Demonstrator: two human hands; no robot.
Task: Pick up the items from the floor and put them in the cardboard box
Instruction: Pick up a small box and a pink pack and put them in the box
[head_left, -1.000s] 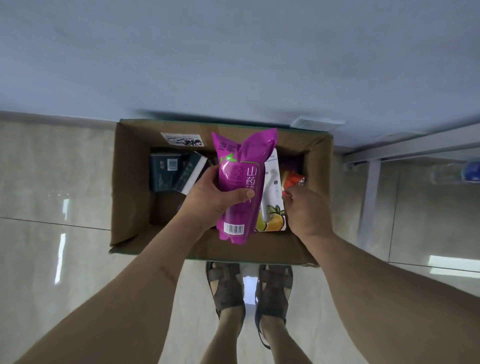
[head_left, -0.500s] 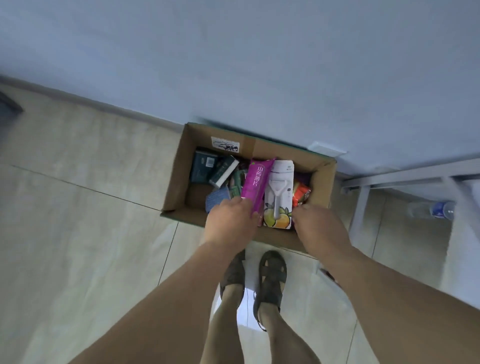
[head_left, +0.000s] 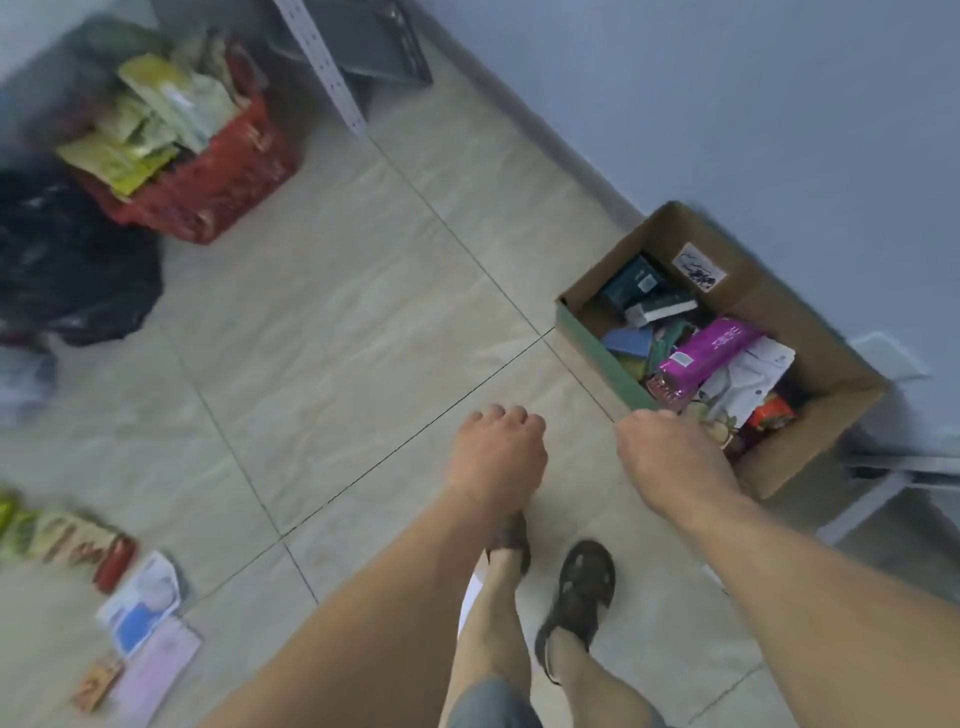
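1. Surface: floor (head_left: 337, 322) of pale beige tiles with dark grout lines. A blue-grey wall (head_left: 727, 93) meets it along the upper right.
2. Cardboard box (head_left: 841, 364): stands on the floor against the wall, flaps open. Contents include a purple pouch (head_left: 701, 353), a white pouch (head_left: 748, 379), dark green cartons (head_left: 634, 280) and an orange-red packet (head_left: 774, 413).
3. Left hand (head_left: 496, 457): fingers curled under, holding nothing, above bare tile left of the box.
4. Right hand (head_left: 670, 457): fingers curled, empty, over the near corner of the box.
5. Items on the floor, lower left, blurred: a red tube-shaped item (head_left: 115, 564), a white-and-blue packet (head_left: 143, 603), a pale pink flat pack (head_left: 156, 670), a small brown packet (head_left: 96, 686), and a green-and-brown packet (head_left: 47, 532) at the left edge.
6. Upper left: a red basket (head_left: 218, 176) heaped with yellow-green bags, a black plastic bag (head_left: 62, 260) beside it, and a grey perforated metal upright (head_left: 322, 62) behind.
7. The person's sandalled feet (head_left: 579, 587) stand on the tiles between the box and the floor items. A grey metal frame (head_left: 883, 483) lies right of the box.
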